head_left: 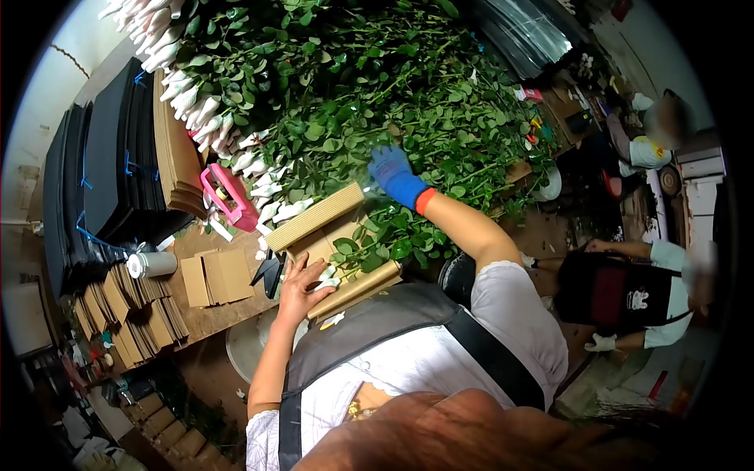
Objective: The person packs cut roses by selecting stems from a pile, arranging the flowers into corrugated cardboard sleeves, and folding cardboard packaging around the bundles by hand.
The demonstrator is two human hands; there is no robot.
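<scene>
My left hand (302,289) is bare and rests with spread fingers at the left end of an open corrugated cardboard wrap (318,216), beside a white-sleeved flower head (326,280) lying in it. Green leafy stems (377,243) lie across the wrap. My right hand (393,174), in a blue glove with a red cuff, reaches onto the large heap of leafy stems (330,125). Its fingers are partly among the leaves, and whether they grip a stem cannot be made out. Many white-sleeved flower heads (206,118) line the heap's left edge.
A pink tape dispenser (229,198) stands left of the wrap. Farther left are cardboard pieces (216,277), a white canister (151,264) and stacked black sheets (118,149). Clear film (526,35) lies at the back right. Two people (628,294) (656,133) are at the right.
</scene>
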